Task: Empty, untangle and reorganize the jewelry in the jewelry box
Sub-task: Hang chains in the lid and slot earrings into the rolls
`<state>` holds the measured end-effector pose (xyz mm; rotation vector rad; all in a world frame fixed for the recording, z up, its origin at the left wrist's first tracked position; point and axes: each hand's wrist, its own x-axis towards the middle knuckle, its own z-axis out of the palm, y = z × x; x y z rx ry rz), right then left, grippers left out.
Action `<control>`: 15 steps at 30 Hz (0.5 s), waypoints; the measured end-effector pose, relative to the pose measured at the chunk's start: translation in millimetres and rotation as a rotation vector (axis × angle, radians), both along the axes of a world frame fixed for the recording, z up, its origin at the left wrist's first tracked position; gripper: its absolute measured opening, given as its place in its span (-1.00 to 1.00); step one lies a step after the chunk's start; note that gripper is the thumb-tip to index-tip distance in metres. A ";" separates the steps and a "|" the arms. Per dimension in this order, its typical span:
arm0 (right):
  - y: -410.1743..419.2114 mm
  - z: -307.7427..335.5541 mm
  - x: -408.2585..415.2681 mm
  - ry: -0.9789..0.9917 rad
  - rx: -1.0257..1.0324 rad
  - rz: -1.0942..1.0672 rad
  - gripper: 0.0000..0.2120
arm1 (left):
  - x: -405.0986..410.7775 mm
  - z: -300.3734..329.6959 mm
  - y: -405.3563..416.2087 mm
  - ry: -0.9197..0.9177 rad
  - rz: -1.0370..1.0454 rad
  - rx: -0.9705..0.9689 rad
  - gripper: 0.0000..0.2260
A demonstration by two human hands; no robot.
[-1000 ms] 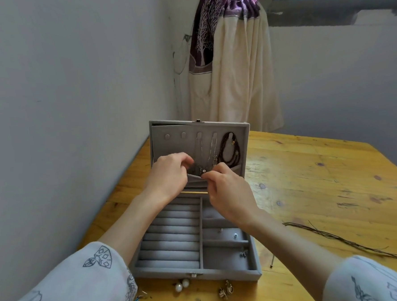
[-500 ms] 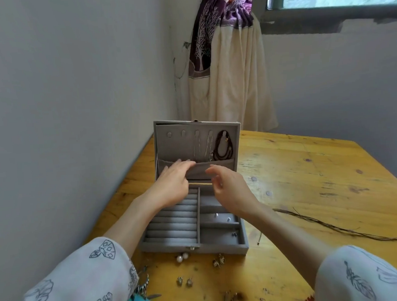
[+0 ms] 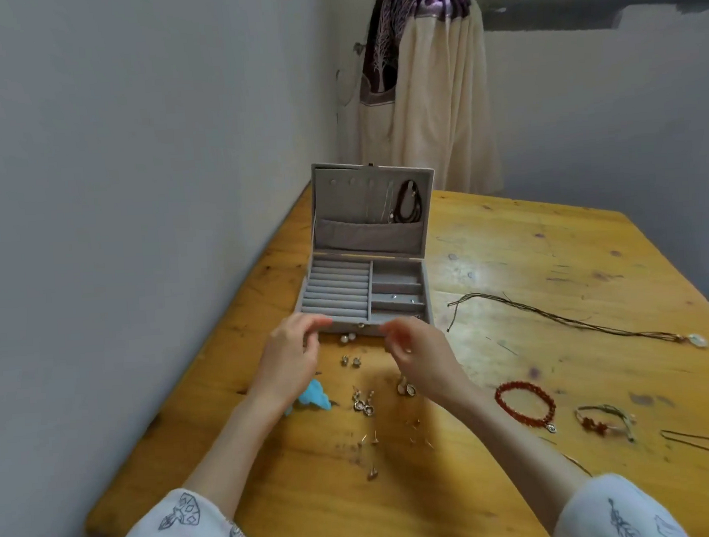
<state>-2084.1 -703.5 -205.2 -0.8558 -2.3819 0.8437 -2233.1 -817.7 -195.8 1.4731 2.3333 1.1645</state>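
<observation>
While the grey velvet jewelry box stands open near the wooden tabletop's left edge, one dark beaded necklace hangs in its lid. Both hands hover just before its front wall: the left hand and the right hand look loosely curled, blurred, gripping nothing I can see. Two pearl earrings lie by the latch; one red bead bracelet lies toward the right edge.

Jewelry box: matt grey velvety lining. Table: glossy varnished wood, scuffed. Bracelet, lower right: shiny red beads.
</observation>
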 end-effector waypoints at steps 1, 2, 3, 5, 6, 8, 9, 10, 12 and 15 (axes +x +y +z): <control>-0.6 -4.5 4.9 0.002 -0.005 -0.022 -0.80 | 2.3 -7.6 -3.5 0.014 0.026 0.007 -0.75; -0.8 -8.3 9.1 -0.009 -0.004 -0.040 -0.80 | 4.1 -14.2 -5.4 0.032 0.047 0.008 -0.76; 0.0 -11.7 11.8 -0.031 0.004 -0.051 -0.80 | 5.0 -20.0 -5.6 0.058 0.064 0.009 -0.76; 1.6 -16.1 12.8 -0.073 0.036 -0.047 -0.80 | 5.9 -28.2 -1.5 0.121 0.084 0.021 -0.76; 1.7 -16.5 11.1 -0.094 0.064 -0.035 -0.79 | 6.7 -30.7 1.6 0.157 0.091 0.024 -0.77; 2.4 -15.2 3.2 -0.169 0.177 0.007 -0.74 | 9.6 -34.1 8.7 0.238 0.111 0.012 -0.78; 3.0 -14.2 -2.4 -0.214 0.253 0.032 -0.72 | 11.4 -35.3 12.2 0.278 0.122 0.004 -0.78; 3.5 -13.3 -8.1 -0.244 0.325 0.056 -0.70 | 13.1 -36.6 15.0 0.316 0.132 -0.002 -0.79; 3.8 -12.4 -18.3 -0.270 0.428 0.082 -0.68 | 14.4 -40.5 19.2 0.377 0.144 -0.028 -0.79; 3.9 -15.7 -26.0 -0.275 0.486 0.077 -0.67 | 12.1 -46.8 21.6 0.388 0.167 -0.071 -0.77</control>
